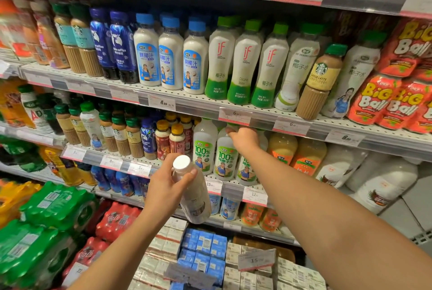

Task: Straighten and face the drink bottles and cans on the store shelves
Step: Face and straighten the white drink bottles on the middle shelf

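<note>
Our left hand [167, 183] grips a white-capped bottle [192, 192] off the shelf, freeing a slot; our right hand [244, 139] grasps a coconut-water bottle [225, 156] top mid-shelf, likely to straighten it.

We saw the left hand [167, 183] at lower centre of the frame, gripping a bottle [192, 192] in front of the shelves. The right hand [243, 139], up and to its right, reached among the coconut water bottles [204, 147] on the middle shelf [231, 183]. Coffee bottles [119, 136] stood to their left, juice bottles [282, 147] to their right. Cartons [203, 246] lay at bottom centre, shrink-wrapped packs [56, 205] at lower left.
</note>
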